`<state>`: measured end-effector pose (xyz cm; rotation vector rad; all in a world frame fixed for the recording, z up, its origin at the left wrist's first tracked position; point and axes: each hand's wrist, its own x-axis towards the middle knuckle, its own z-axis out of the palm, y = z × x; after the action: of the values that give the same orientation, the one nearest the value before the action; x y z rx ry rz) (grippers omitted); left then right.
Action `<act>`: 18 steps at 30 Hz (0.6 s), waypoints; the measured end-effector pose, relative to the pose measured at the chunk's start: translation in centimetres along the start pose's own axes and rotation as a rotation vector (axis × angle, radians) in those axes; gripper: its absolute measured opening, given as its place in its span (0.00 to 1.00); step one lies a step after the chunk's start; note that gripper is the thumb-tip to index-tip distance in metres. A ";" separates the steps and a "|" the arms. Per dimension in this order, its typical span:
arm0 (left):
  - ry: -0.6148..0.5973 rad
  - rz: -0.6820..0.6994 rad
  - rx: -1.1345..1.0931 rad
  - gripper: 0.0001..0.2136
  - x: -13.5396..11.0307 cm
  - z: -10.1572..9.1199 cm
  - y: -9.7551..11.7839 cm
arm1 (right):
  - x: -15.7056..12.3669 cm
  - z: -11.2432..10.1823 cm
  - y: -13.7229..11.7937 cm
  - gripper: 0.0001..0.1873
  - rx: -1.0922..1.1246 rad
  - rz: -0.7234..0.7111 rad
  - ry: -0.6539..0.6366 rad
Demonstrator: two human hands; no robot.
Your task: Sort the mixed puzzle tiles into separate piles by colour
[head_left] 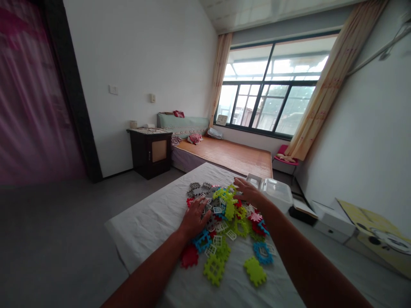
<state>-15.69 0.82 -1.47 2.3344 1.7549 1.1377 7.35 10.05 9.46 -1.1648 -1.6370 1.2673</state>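
Observation:
A loose heap of plastic interlocking building pieces lies on a cloth-covered table. My left hand rests at the heap's left side, fingers spread and thumb apart, near white lattice window pieces. Over the far right side reaches my right hand, its fingers stretched out beside yellow-green pieces. Grey pieces are gathered at the back left. Closer to me are a red piece, a blue frame piece, a yellow-green lattice piece and a solid yellow-green piece.
Clear plastic containers stand beyond my right hand. A black box, a white box and a yellow printed box line the right side. Behind the table are a bed and a dark cabinet.

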 end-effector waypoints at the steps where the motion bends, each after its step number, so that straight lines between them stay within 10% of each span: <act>1: -0.005 0.005 0.030 0.23 -0.1 -0.1 0.2 | -0.3 -0.7 0.2 0.33 0.019 -0.030 -0.008; 9: 0.079 -0.075 0.266 0.23 -0.6 -0.4 0.4 | -4.4 -9.4 8.8 0.28 -0.584 0.144 0.315; 18: 0.089 0.032 0.217 0.20 -0.2 -1.1 -0.6 | -6.3 -4.6 9.6 0.36 -0.382 -0.036 0.264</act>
<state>-16.83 0.43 -1.05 2.4747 1.9703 1.1251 15.59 6.31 1.02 -1.4533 -1.7315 0.7551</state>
